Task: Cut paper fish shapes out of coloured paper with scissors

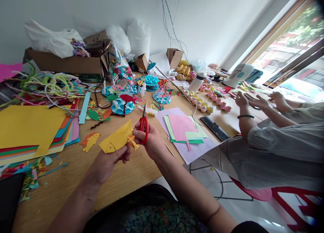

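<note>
My left hand (107, 163) grips a piece of yellow paper (117, 138) from below; a fish outline is drawn on it in dark line. In my right hand (152, 141) is a pair of red-handled scissors (144, 128), blades pointing up and away from the paper. The fingertips of that hand also touch the paper's right end, by a small orange and yellow tail-like piece (133, 142). On the table to the left lie cut-out fish, a yellow one (91, 141) over an orange one.
Coloured paper sheets (27, 128) are stacked at left, with paper scraps (35, 179) in front. Blue decorated discs (123, 106), a glue bottle (151, 111) and pink and green sheets (179, 126) lie beyond my hands. A black phone (215, 128) is near another person's arms (245, 114) at right.
</note>
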Demonstrator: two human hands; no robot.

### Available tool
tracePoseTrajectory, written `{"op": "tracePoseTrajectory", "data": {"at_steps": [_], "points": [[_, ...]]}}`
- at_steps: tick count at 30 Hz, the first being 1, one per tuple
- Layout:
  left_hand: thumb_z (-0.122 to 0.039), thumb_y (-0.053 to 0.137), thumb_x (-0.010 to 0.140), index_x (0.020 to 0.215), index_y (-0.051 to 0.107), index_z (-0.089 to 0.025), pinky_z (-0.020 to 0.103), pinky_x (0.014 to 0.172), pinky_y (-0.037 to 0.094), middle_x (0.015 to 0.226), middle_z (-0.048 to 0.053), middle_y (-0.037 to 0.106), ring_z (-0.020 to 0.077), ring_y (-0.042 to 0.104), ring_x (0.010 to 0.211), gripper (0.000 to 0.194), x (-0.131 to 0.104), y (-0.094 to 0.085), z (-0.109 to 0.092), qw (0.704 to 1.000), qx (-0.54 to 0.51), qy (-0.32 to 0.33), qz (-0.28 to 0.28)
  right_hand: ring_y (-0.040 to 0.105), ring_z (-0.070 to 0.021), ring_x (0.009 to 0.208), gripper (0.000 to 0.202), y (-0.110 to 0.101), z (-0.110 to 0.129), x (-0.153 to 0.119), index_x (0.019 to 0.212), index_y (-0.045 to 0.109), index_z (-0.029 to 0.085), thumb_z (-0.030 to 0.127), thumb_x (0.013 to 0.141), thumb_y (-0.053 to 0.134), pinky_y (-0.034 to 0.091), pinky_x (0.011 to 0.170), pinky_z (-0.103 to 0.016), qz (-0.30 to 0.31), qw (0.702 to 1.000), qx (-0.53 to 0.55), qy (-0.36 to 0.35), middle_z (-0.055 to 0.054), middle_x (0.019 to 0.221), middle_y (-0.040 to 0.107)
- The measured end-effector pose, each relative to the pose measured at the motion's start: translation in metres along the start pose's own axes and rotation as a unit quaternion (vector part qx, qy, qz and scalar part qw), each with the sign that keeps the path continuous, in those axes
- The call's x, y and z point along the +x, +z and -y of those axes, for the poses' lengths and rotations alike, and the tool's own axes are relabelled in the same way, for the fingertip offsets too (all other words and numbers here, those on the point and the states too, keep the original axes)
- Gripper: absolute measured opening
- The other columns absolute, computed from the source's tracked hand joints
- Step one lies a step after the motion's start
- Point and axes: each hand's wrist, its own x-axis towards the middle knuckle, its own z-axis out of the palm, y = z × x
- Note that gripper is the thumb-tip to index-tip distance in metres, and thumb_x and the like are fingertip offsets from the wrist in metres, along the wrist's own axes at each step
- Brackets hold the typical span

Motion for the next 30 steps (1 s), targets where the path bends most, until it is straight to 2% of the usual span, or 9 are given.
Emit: {"op": "tracePoseTrajectory", "data": {"at_steps": [4,7,10,12,21,27,30], "points": [[-0.033,0.075,0.067,0.07,0.065,-0.02,0.027,0.054,0.044,0.06,-0.002,0.059,0.0144,0.053,0.057,0.017,0.004,0.008,0.007,0.988,0.057,0.131,-0.063,0.05,-0.0065,0.045,0.037,0.013,-0.008,-0.001,0.08,0.052,0.018,0.03,0.058,0.08,0.036,0.044,-0.019,0.004,1.0,0.005,0.002,0.007,0.061,0.057],[-0.035,0.07,0.074,0.06,0.06,-0.021,0.027,0.056,0.042,0.058,-0.002,0.054,0.0142,0.049,0.058,0.022,0.009,0.006,0.008,0.974,0.079,0.174,-0.119,0.05,-0.0067,0.045,0.034,0.02,-0.011,-0.002,0.08,0.052,0.018,0.029,0.061,0.078,0.035,0.044,-0.019,0.021,1.0,-0.017,-0.006,0.008,0.06,0.056],[-0.032,0.068,0.075,0.057,0.055,-0.022,0.027,0.055,0.04,0.057,-0.003,0.05,0.0135,0.046,0.057,0.025,0.012,0.003,0.01,0.965,0.071,0.189,-0.165,0.05,-0.0066,0.045,0.033,0.021,-0.013,-0.002,0.08,0.052,0.018,0.03,0.062,0.078,0.036,0.044,-0.019,0.038,0.999,-0.027,-0.007,0.008,0.061,0.056],[-0.03,0.067,0.075,0.055,0.052,-0.022,0.027,0.055,0.04,0.057,-0.004,0.049,0.013,0.045,0.056,0.026,0.012,0.002,0.011,0.963,0.069,0.191,-0.177,0.05,-0.0064,0.044,0.034,0.02,-0.013,-0.003,0.081,0.052,0.018,0.031,0.063,0.078,0.036,0.043,-0.019,0.045,0.998,-0.035,-0.002,0.008,0.061,0.056],[-0.03,0.066,0.076,0.058,0.058,-0.022,0.027,0.056,0.042,0.058,-0.003,0.053,0.0144,0.048,0.058,0.021,0.011,0.007,0.007,0.97,0.098,0.176,-0.139,0.05,-0.0063,0.046,0.035,0.012,-0.012,-0.003,0.083,0.051,0.018,0.032,0.065,0.078,0.038,0.045,-0.019,0.059,0.998,-0.038,0.003,0.008,0.062,0.055],[-0.03,0.065,0.073,0.05,0.053,-0.021,0.025,0.051,0.042,0.053,-0.003,0.05,0.0125,0.047,0.053,0.028,0.014,0.006,0.003,0.959,0.105,0.201,-0.168,0.049,-0.0065,0.046,0.03,-0.001,-0.01,-0.014,0.083,0.05,0.019,0.033,0.069,0.073,0.036,0.043,-0.019,0.046,0.995,-0.091,0.012,0.007,0.064,0.055],[-0.03,0.066,0.071,0.051,0.057,-0.02,0.023,0.048,0.042,0.052,-0.003,0.054,0.0119,0.05,0.052,0.025,0.012,0.011,-0.003,0.964,0.062,0.194,-0.17,0.048,-0.0074,0.047,0.023,-0.009,-0.012,-0.028,0.078,0.05,0.019,0.037,0.078,0.063,0.038,0.044,-0.02,0.091,0.981,-0.159,0.057,0.005,0.063,0.053]]}}
